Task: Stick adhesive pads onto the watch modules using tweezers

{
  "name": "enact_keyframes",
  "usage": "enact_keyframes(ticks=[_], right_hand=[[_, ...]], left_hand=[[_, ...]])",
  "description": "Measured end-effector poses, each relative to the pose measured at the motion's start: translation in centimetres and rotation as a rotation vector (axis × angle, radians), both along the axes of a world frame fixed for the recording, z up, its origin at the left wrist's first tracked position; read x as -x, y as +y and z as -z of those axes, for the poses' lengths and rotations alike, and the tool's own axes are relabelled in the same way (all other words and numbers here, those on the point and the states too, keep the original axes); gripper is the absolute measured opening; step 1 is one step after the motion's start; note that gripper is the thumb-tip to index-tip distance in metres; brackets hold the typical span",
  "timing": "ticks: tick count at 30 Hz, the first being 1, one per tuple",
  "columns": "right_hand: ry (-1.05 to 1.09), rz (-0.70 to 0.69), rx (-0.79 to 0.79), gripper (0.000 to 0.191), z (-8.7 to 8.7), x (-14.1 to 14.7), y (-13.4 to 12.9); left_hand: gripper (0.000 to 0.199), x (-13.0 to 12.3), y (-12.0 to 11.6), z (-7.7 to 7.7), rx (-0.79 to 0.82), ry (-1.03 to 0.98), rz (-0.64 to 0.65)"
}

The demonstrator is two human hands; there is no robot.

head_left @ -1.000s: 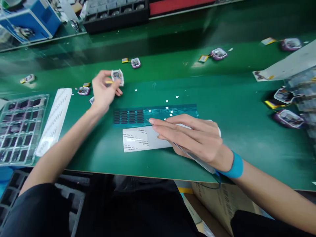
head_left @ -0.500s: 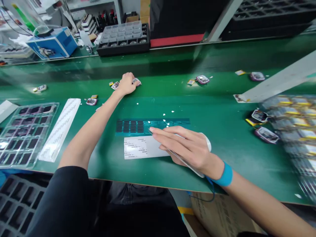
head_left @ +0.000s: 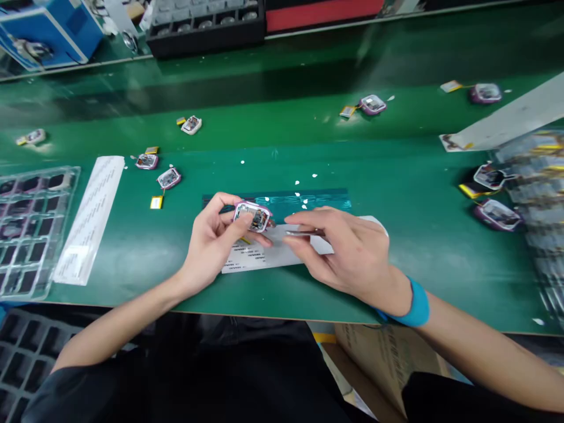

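Note:
My left hand (head_left: 207,244) grips a purple-rimmed watch case (head_left: 263,220), its inner electronics facing up and my thumb resting on them. A yellow sliver, perhaps its battery, shows beneath those fingers. Just to the right, my right hand (head_left: 356,249) pinches metal tweezers (head_left: 304,233), their tips pointing at the case but apart from it. Under both hands lies a white printed strip (head_left: 247,258), partly covered. Behind it is a blue-green film sheet (head_left: 321,197); my left hand hides most of the black pieces on its left end.
Several opened cases with batteries lie around the green bench, including one left (head_left: 169,178) and one further back (head_left: 372,104). A clear tray (head_left: 39,235) and another printed strip (head_left: 90,220) are at left. A slanted white post (head_left: 506,117) and stacked trays (head_left: 546,235) stand right.
My left hand has come back from the far part of the bench, bringing a watch case to the middle. My right hand keeps the tweezers, now turned toward the case. The view has tilted downward.

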State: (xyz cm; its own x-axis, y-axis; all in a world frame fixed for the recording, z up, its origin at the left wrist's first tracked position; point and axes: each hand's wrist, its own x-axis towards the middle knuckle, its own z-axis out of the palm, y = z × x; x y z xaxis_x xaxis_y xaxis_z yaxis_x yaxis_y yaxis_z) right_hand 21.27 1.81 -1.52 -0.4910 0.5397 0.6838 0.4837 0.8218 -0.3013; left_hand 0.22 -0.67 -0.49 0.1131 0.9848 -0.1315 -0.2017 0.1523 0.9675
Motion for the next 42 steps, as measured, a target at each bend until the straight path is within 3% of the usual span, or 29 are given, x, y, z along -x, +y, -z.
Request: enact_keyframes(ticks=[3,12,19,23,28,31,37,42], right_hand=[[-0.024,0.001,0.025,0.017,0.2,0.2,-0.3],[-0.055,-0.043,0.057,0.012,1.1,0.5,-0.5],[-0.041,-0.088,0.125,0.019,1.5,0.4,-0.7],[-0.086,-0.123,0.180,0.019,1.6,0.4,-0.1],[0.001,-0.137,0.251,0.011,1.1,0.1,0.9],[0.004,-0.099,0.223,0.007,0.6,-0.1,0.9],[0.045,-0.092,0.083,0.017,0.7,-0.5,0.6],[-0.113,-0.133,-0.057,0.028,1.2,-1.1,0.5]], left_hand=[[0.033,-0.3,-0.7,0.1,-0.022,0.015,0.006],[0.031,-1.0,-1.4,1.0,0.029,0.026,0.024],[0.025,-1.1,-1.8,1.4,-0.064,0.149,-0.042],[0.020,-1.2,-1.1,1.4,-0.057,0.230,-0.027],[0.017,-1.4,0.3,1.0,-0.058,0.153,0.012],[0.014,-1.2,0.4,0.8,-0.070,0.170,0.034],[0.008,-0.5,0.1,0.4,0.025,0.020,0.216],[0.009,-0.2,0.0,0.3,0.073,-0.023,0.243]])
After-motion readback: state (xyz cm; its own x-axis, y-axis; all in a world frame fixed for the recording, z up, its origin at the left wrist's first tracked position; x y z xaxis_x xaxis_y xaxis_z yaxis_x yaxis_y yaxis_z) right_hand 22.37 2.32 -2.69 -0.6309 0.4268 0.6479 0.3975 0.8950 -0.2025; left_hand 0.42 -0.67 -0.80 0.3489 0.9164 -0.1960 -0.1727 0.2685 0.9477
